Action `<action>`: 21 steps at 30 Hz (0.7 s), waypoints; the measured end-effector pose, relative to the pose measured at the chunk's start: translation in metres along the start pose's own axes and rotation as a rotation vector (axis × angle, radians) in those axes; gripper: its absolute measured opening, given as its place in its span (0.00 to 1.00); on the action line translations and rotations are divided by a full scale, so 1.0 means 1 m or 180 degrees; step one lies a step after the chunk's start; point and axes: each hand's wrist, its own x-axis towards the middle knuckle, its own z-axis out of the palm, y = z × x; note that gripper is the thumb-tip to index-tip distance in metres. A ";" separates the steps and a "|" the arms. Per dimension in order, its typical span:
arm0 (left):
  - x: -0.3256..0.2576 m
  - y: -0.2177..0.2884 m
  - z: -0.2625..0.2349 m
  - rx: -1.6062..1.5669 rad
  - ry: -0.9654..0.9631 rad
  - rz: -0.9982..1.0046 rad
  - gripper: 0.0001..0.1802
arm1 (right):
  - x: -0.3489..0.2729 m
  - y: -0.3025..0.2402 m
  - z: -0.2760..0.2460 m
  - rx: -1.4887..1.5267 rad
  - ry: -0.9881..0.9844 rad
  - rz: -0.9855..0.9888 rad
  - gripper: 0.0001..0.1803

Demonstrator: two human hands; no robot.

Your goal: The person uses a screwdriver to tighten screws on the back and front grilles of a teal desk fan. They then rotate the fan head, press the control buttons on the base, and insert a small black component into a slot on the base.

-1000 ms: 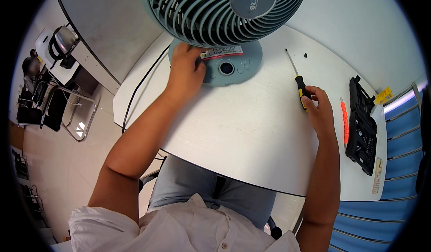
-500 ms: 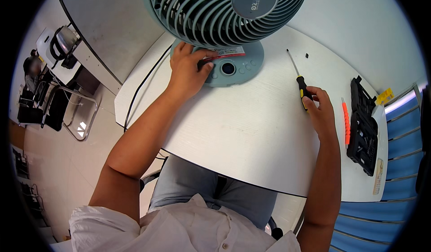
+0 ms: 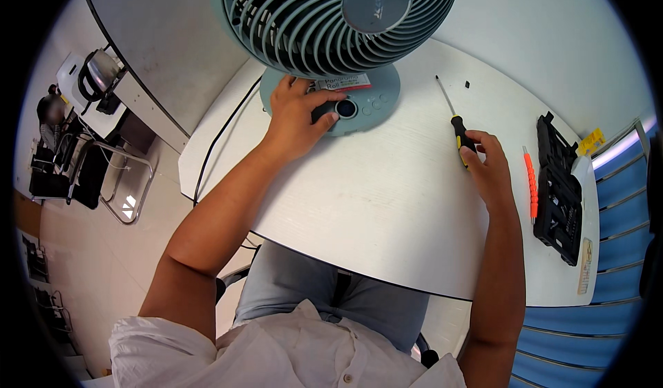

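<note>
At the round, pale-rimmed dial (image 3: 347, 109), left fingers (image 3: 323, 98) curve.

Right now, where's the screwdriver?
In the head view, the screwdriver is at right on the table, left of the orange rod, with your right hand on it.

An orange rod (image 3: 531, 184) lies on the bench (image 3: 387, 201) just left of an open black case (image 3: 558, 212); a yellow piece (image 3: 590, 141) is beside it. At far left: a kettle (image 3: 103, 69), a chair (image 3: 85, 184), a person (image 3: 50, 115).
</note>
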 end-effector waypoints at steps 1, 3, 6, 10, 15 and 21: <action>0.000 0.001 -0.001 -0.0026 -0.0022 -0.0064 0.17 | 0.000 0.000 0.000 -0.0002 -0.0004 -0.0005 0.19; 0.000 0.004 -0.002 -0.0089 -0.0066 -0.0191 0.16 | 0.000 0.002 0.000 0.0035 -0.0022 0.0009 0.19; 0.000 0.005 -0.004 -0.0182 -0.0190 -0.0375 0.14 | 0.000 0.001 0.000 -0.0008 -0.0015 0.0035 0.20; 0.000 -0.004 -0.005 -0.0107 -0.0004 -0.0322 0.13 | 0.000 -0.002 -0.001 -0.0116 -0.0039 0.0052 0.20; -0.001 -0.033 -0.006 0.0494 0.0231 -0.1102 0.22 | -0.001 -0.004 -0.001 -0.0098 -0.0046 0.0092 0.19; 0.004 -0.029 -0.015 0.0362 -0.0287 -0.1401 0.37 | -0.001 -0.002 -0.002 -0.0114 -0.0070 0.0060 0.19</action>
